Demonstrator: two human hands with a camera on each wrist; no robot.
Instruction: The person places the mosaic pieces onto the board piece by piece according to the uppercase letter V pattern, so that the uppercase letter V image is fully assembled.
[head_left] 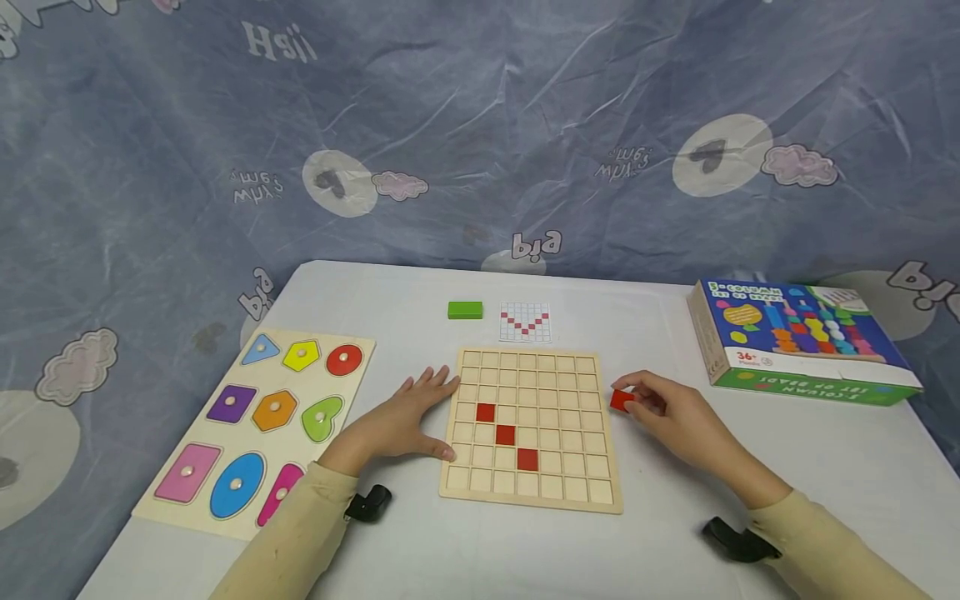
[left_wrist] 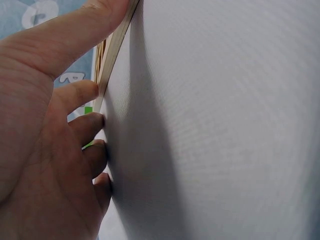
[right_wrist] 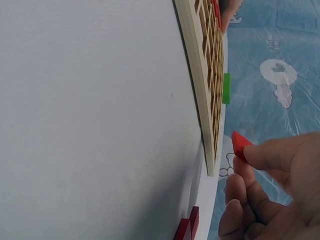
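Note:
A wooden grid board (head_left: 558,504) lies flat on the table in the head view. Three red square tiles (head_left: 506,435) sit in its cells, stepping diagonally down to the right. My left hand (head_left: 397,421) has its fingers spread, with thumb and index finger touching the board's left edge. Just off the right edge, my right hand (head_left: 678,421) pinches another red tile (head_left: 621,401) between thumb and fingertip; the right wrist view shows this tile (right_wrist: 239,144) raised and tilted. Behind the board lies a small card (head_left: 526,322) printed with a red V of squares on a grid.
Left of the board is a shape puzzle (head_left: 288,375) with colourful knobbed pieces, partly under my left forearm. A green block (head_left: 465,310) lies beside the card. A toy box (head_left: 806,342) occupies the back right. More red pieces (right_wrist: 187,229) rest on the table in the right wrist view.

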